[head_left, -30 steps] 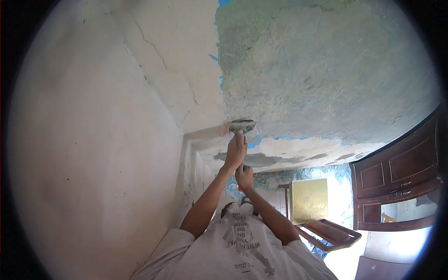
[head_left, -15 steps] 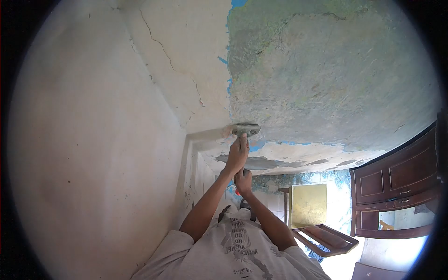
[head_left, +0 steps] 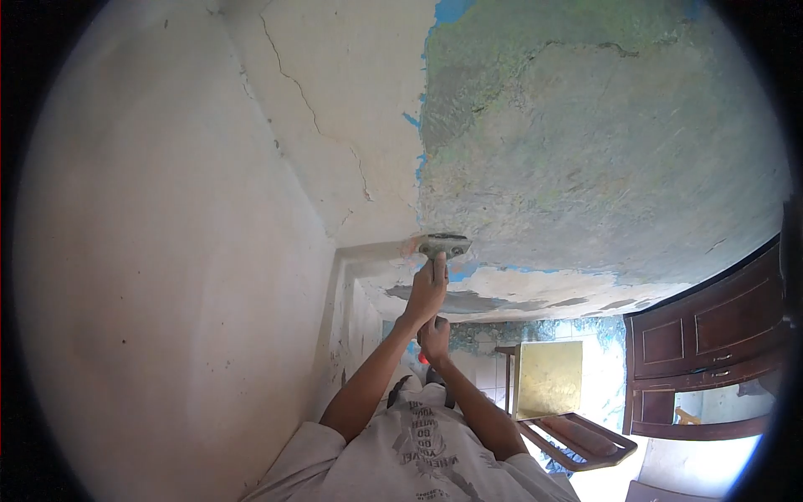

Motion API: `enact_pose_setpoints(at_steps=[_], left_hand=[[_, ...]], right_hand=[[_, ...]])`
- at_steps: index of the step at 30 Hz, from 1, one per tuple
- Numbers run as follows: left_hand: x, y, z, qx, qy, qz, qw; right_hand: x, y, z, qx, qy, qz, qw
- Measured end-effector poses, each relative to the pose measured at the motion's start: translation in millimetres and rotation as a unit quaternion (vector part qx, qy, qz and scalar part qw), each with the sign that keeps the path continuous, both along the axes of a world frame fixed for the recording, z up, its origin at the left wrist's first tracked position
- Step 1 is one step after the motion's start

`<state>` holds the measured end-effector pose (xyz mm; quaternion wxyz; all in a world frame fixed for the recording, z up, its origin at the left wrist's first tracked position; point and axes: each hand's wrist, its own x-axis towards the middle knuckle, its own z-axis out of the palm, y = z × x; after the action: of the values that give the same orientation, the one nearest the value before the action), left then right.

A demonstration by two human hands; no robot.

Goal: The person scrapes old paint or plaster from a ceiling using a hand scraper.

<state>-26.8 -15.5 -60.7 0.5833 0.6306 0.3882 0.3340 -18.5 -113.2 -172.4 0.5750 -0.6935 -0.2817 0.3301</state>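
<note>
One plain wall (head_left: 167, 251) at the left meets one facing wall (head_left: 577, 167) at a corner. Cream paint (head_left: 351, 84) covers the left section of the facing wall; bare grey-green surface lies to its right, with blue paint patches (head_left: 452, 10) along the boundary. One long crack (head_left: 305, 99) crosses the cream section. Two hands operate one scraper (head_left: 443, 248), whose head is positioned at the facing wall, near the lower end of the boundary. Left hand (head_left: 428, 290): closed around the scraper just below its head, one finger extended along it. Right hand (head_left: 433, 338): closed around the scraper lower down, just below the left. One chair (head_left: 548, 381) and one dark cabinet (head_left: 740, 322) stand at the right.
</note>
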Motion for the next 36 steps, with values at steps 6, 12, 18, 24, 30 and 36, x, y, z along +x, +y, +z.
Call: enact_pose_setpoints(at_steps=[6, 12, 18, 24, 30, 36], left_hand=[[-5, 0, -9, -0.007, 0.008, -0.005, 1.000], [-9, 0, 20, 0.024, 0.010, -0.013, 1.000], [-3, -1, -5, 0.096, 0.022, -0.002, 0.995], [-6, 0, 8, 0.029, 0.024, -0.015, 0.999], [-4, 3, 14, 0.070, 0.009, -0.017, 0.997], [2, -3, -6, 0.083, 0.034, 0.003, 0.996]], right_hand=[[-5, -3, -31, 0.005, 0.036, 0.005, 0.999], [-3, 4, -10, 0.031, 0.057, 0.012, 0.998], [-5, -2, -22, 0.036, 0.049, 0.020, 0.998], [-9, -1, 13, 0.005, 0.108, 0.003, 0.994], [-5, 7, 18, 0.043, 0.102, 0.006, 0.994], [-2, -6, 6, 0.030, 0.107, 0.016, 0.994]])
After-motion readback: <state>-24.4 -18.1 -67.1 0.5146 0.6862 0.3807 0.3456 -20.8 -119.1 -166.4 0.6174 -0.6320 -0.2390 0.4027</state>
